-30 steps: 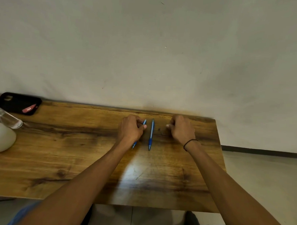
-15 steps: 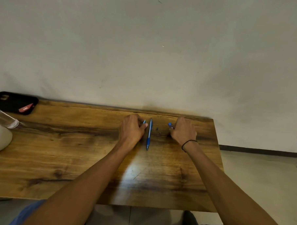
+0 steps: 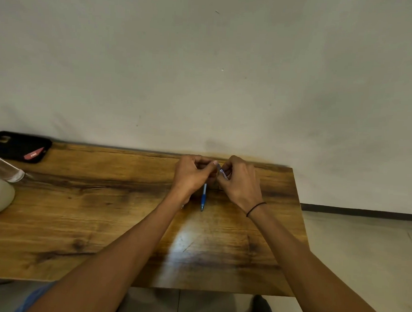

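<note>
Pinched in right hand (image 3: 240, 183), just above the desk's (image 3: 103, 210) far edge: short pen piece (image 3: 223, 174), slanting toward left hand (image 3: 191, 176), curled at its upper end (actual grip impossible to tell). Directly below, between both hands, blue pen (image 3: 203, 198) lying flat, long axis far-to-near.

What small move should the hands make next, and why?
Probably push the pen part from the right hand toward the left hand to seat it: both pinch it above the table, beyond the blue pen lying there. Its joint is too small to see.
</note>
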The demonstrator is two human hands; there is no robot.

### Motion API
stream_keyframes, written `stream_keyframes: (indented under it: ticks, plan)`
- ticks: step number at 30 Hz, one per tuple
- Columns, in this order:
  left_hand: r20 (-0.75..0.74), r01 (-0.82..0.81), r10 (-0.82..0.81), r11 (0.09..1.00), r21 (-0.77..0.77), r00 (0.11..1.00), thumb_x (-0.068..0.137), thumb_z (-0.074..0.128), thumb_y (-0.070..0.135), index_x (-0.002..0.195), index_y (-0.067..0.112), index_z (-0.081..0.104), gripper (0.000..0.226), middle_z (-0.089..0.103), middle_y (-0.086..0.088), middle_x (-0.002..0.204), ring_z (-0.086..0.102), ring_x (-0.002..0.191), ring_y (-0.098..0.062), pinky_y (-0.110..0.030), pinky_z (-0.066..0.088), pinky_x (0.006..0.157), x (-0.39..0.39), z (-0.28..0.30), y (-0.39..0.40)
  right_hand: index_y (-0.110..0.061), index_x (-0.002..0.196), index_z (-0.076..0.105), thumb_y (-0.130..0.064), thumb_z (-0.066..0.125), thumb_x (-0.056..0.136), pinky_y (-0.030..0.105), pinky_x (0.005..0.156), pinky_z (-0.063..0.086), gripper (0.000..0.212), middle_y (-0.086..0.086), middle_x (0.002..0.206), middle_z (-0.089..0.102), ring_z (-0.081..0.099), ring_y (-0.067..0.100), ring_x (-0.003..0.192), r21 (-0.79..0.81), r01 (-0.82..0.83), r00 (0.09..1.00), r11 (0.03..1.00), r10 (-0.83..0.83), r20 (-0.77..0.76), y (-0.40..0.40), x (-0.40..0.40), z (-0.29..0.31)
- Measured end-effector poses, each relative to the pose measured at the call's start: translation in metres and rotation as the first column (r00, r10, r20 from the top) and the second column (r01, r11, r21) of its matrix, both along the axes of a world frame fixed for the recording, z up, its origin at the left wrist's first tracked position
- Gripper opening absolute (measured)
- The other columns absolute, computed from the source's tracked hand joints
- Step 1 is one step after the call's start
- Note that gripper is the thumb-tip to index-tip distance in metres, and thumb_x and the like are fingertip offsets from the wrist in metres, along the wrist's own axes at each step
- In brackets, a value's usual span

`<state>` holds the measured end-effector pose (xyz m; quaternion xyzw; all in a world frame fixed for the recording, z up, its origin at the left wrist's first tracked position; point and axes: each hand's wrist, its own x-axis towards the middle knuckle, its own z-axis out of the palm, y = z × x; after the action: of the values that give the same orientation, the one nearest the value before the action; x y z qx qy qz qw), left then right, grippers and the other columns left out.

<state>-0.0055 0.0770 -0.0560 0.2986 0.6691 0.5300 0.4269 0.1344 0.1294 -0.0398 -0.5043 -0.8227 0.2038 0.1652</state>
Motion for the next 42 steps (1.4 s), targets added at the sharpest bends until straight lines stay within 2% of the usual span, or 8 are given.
stream_keyframes:
  ticks: [4,8,16,24,27,30,33,42]
  plan:
    - [-0.003,0.002,-0.002,1.0,0.011,1.0,0.091,0.081,0.015,0.093,0.014,0.082,0.003,0.082,0.0,0.08,0.08,0.076,-0.014,-0.023,0.063,0.062,-0.002,0.002,-0.001,-0.017,0.092,0.061,-0.042,0.065,0.094,0.037,0.058,0.051,0.026,0.001,0.085,0.066,0.062,0.022,0.073,0.049,-0.014,1.0,0.999,0.015,-0.015,-0.003,-0.004,0.0]
    - [-0.036,-0.04,0.042,0.998,0.053,0.998,0.095,0.077,0.015,0.091,0.014,0.08,0.005,0.081,-0.003,0.077,0.081,0.074,-0.018,-0.029,0.066,0.066,-0.002,0.001,-0.002,-0.017,0.092,0.059,-0.029,0.071,0.088,0.031,0.057,0.037,0.017,0.002,0.089,0.065,0.061,0.023,0.076,0.08,0.0,1.0,0.997,-0.002,0.017,-0.003,-0.007,-0.003]
    - [-0.294,-0.015,0.05,0.993,0.119,0.954,0.099,0.071,0.019,0.086,0.02,0.076,0.014,0.079,0.003,0.074,0.078,0.069,-0.008,-0.032,0.067,0.066,0.003,0.002,-0.002,-0.016,0.092,0.057,-0.035,0.07,0.091,0.032,0.058,0.033,0.023,0.002,0.09,0.063,0.058,0.024,0.077,0.155,0.011,1.0,0.988,-0.015,0.027,-0.007,-0.007,-0.002]
    - [-0.193,-0.081,0.108,0.986,0.145,0.975,0.1,0.07,0.019,0.102,0.005,0.077,0.016,0.081,-0.003,0.08,0.08,0.072,-0.015,-0.033,0.066,0.07,0.002,0.002,-0.001,-0.016,0.091,0.059,-0.034,0.072,0.086,0.033,0.057,0.038,0.022,0.002,0.088,0.067,0.061,0.025,0.075,0.145,0.019,1.0,0.989,-0.019,-0.007,-0.006,-0.005,-0.003]
    - [-0.222,-0.056,0.07,0.996,0.069,0.972,0.099,0.072,0.02,0.098,0.007,0.078,0.014,0.08,0.0,0.075,0.08,0.07,-0.013,-0.03,0.066,0.068,-0.008,-0.002,-0.002,-0.018,0.09,0.059,-0.032,0.071,0.086,0.033,0.056,0.043,0.019,0.0,0.086,0.067,0.062,0.023,0.073,0.136,0.037,0.999,0.99,-0.033,-0.03,-0.005,-0.004,-0.003]
    - [-0.458,0.086,-0.167,0.977,-0.193,0.873,0.098,0.073,0.023,0.084,0.021,0.076,0.015,0.078,0.005,0.069,0.075,0.062,-0.003,-0.03,0.066,0.07,-0.021,-0.01,-0.007,-0.018,0.089,0.059,-0.028,0.07,0.085,0.037,0.058,0.053,0.016,-0.002,0.087,0.068,0.064,0.021,0.073,0.104,0.055,0.997,0.993,-0.049,-0.061,-0.003,-0.001,-0.003]
    - [-0.496,0.168,-0.344,0.916,-0.365,0.797,0.097,0.075,0.025,0.078,0.025,0.075,0.018,0.077,0.007,0.068,0.073,0.058,0.001,-0.028,0.065,0.069,-0.02,-0.015,-0.014,-0.018,0.089,0.058,-0.025,0.07,0.083,0.038,0.059,0.055,0.015,-0.005,0.092,0.072,0.066,0.018,0.076,0.077,0.065,0.995,0.995,-0.059,-0.076,0.0,0.0,-0.003]
    - [-0.596,0.236,-0.428,0.897,-0.375,0.679,0.091,0.081,0.023,0.078,0.016,0.079,0.015,0.075,0.005,0.068,0.07,0.061,-0.004,-0.022,0.055,0.061,0.01,-0.012,-0.017,-0.018,0.084,0.06,-0.02,0.071,0.08,0.03,0.054,0.049,0.011,-0.014,0.078,0.064,0.061,0.012,0.068,0.093,0.097,0.988,0.991,-0.085,-0.131,0.004,0.001,-0.001]
